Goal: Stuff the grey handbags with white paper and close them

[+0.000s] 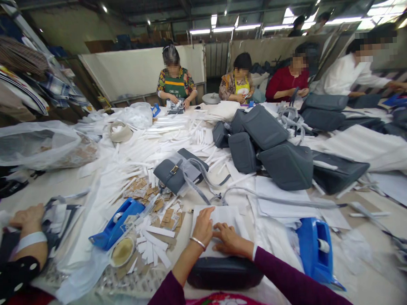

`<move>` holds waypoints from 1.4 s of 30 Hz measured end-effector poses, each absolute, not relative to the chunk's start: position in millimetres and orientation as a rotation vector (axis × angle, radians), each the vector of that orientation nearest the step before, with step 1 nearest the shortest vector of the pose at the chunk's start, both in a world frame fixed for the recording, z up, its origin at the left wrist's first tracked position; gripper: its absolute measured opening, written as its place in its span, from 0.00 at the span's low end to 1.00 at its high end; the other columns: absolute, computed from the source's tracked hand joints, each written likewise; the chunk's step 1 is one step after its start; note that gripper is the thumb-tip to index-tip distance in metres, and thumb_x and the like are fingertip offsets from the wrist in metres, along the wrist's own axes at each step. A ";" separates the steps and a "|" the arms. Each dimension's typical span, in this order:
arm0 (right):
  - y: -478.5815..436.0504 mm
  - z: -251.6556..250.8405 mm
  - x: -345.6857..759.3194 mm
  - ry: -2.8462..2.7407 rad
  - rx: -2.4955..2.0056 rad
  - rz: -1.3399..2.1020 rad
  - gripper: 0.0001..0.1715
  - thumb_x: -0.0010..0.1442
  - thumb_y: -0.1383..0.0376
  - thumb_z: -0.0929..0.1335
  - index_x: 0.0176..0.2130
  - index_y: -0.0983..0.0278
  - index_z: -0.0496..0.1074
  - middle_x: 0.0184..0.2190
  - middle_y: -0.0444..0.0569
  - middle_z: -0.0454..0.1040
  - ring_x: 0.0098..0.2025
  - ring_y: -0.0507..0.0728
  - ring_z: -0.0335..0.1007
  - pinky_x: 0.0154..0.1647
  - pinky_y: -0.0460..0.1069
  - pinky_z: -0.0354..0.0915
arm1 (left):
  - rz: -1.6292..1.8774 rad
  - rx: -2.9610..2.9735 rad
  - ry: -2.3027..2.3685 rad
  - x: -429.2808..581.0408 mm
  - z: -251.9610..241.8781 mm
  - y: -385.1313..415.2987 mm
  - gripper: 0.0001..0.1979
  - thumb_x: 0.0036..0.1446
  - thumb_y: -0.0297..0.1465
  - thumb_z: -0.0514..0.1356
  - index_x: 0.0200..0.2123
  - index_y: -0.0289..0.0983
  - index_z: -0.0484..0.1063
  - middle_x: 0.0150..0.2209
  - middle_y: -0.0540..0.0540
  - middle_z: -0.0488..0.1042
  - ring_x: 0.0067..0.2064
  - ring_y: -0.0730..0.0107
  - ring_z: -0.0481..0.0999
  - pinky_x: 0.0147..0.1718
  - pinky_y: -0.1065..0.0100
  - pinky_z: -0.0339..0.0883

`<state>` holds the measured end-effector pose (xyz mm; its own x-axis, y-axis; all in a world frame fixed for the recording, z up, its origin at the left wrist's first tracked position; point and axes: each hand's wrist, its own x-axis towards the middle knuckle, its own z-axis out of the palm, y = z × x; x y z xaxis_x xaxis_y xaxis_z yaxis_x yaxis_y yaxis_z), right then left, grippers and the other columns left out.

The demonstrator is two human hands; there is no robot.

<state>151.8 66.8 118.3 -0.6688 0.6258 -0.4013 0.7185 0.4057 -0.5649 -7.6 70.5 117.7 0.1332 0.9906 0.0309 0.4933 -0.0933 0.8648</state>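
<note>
A dark bag (225, 273) lies at the table's near edge, in front of the body. White sheet material (227, 213) covers its far side. My left hand (203, 225) rests on this white sheet, fingers pointing away; whether it pinches anything is too small to tell. Just to its right, my right hand (228, 238) lies on the same sheet with its fingers spread. Beyond both hands sits a grey bag with a gold buckle (174, 170), its grey straps (194, 182) trailing toward the white sheet.
Blue tape dispensers stand left (118, 223) and right (316, 249). Between the left one and my hands are paper strips (154, 246) and a round tub (122, 251). Grey bags (265, 126) are piled at right. A co-worker's arm (32, 234) reaches in at left; several people sit opposite.
</note>
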 end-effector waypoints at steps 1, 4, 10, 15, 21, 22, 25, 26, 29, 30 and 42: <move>69.6 116.2 153.4 2.531 1.199 -1.129 0.27 0.55 0.55 0.68 0.55 0.53 0.68 0.58 0.56 0.60 0.57 0.70 0.56 0.53 0.66 0.55 | 0.823 1.602 1.353 4.7 109.7 78.3 0.22 0.56 0.28 0.49 0.54 0.38 0.66 0.54 0.40 0.68 0.57 0.60 0.64 0.59 0.56 0.54; 95.2 110.5 169.8 2.575 1.084 -1.334 0.20 0.53 0.60 0.69 0.47 0.57 0.74 0.52 0.52 0.68 0.53 0.65 0.62 0.53 0.61 0.59 | 0.699 1.373 1.264 28.1 77.5 95.9 0.21 0.61 0.33 0.43 0.53 0.37 0.66 0.50 0.40 0.71 0.53 0.61 0.69 0.54 0.57 0.61; 179.3 119.5 256.6 2.385 2.188 -0.425 0.27 0.56 0.72 0.62 0.56 0.67 0.64 0.51 0.60 0.66 0.53 0.63 0.61 0.51 0.56 0.60 | 0.561 1.522 1.219 27.0 42.6 99.4 0.17 0.51 0.29 0.55 0.46 0.36 0.71 0.50 0.40 0.70 0.54 0.60 0.66 0.58 0.57 0.56; 193.8 126.6 308.8 2.062 2.087 -0.200 0.19 0.56 0.75 0.60 0.47 0.72 0.69 0.47 0.68 0.67 0.52 0.67 0.62 0.47 0.57 0.58 | 0.477 1.638 1.271 30.0 45.7 90.9 0.18 0.47 0.28 0.59 0.44 0.40 0.73 0.53 0.42 0.65 0.55 0.56 0.62 0.59 0.55 0.52; 203.2 158.9 321.8 2.148 1.836 -0.178 0.26 0.56 0.79 0.57 0.53 0.70 0.64 0.41 0.63 0.73 0.45 0.63 0.71 0.42 0.54 0.60 | 0.439 1.695 1.312 32.4 49.7 88.1 0.19 0.46 0.28 0.60 0.44 0.42 0.72 0.53 0.44 0.65 0.55 0.57 0.62 0.57 0.55 0.54; 206.3 169.4 321.1 2.172 1.813 -0.158 0.28 0.55 0.80 0.57 0.55 0.70 0.62 0.42 0.63 0.73 0.45 0.64 0.71 0.43 0.54 0.60 | 0.437 1.699 1.315 32.4 50.6 87.7 0.19 0.46 0.28 0.60 0.44 0.42 0.72 0.53 0.44 0.65 0.55 0.57 0.62 0.57 0.55 0.54; 210.9 205.1 313.3 2.249 1.752 -0.117 0.29 0.55 0.79 0.58 0.56 0.68 0.60 0.43 0.64 0.73 0.47 0.65 0.71 0.43 0.56 0.60 | 0.430 1.702 1.328 33.2 53.0 86.3 0.19 0.46 0.27 0.59 0.44 0.41 0.72 0.53 0.43 0.65 0.55 0.56 0.62 0.57 0.54 0.53; 209.9 217.0 308.6 2.274 1.736 -0.106 0.28 0.55 0.78 0.58 0.55 0.67 0.60 0.43 0.63 0.73 0.46 0.65 0.71 0.43 0.55 0.60 | 0.432 1.701 1.331 33.6 53.8 86.0 0.19 0.46 0.27 0.59 0.44 0.40 0.72 0.53 0.42 0.65 0.55 0.55 0.62 0.57 0.54 0.53; 198.9 247.3 289.1 2.341 1.677 -0.256 0.24 0.52 0.76 0.62 0.49 0.66 0.63 0.38 0.58 0.75 0.41 0.62 0.73 0.38 0.51 0.61 | 0.449 1.698 1.323 33.7 57.2 86.1 0.19 0.45 0.25 0.60 0.44 0.39 0.72 0.52 0.41 0.65 0.55 0.55 0.63 0.57 0.53 0.53; 193.0 254.6 281.3 2.360 1.653 -0.357 0.23 0.50 0.76 0.63 0.47 0.65 0.63 0.35 0.55 0.75 0.38 0.60 0.73 0.35 0.49 0.62 | 0.460 1.696 1.315 33.2 59.1 86.5 0.19 0.45 0.25 0.60 0.43 0.39 0.72 0.52 0.42 0.66 0.55 0.55 0.63 0.58 0.53 0.53; 142.2 255.9 188.9 2.293 2.212 -1.639 0.11 0.53 0.63 0.65 0.37 0.63 0.62 0.32 0.46 0.65 0.31 0.52 0.61 0.28 0.46 0.64 | 1.063 0.732 0.640 95.5 153.3 50.3 0.34 0.40 0.32 0.70 0.53 0.41 0.63 0.49 0.41 0.71 0.54 0.60 0.68 0.53 0.60 0.58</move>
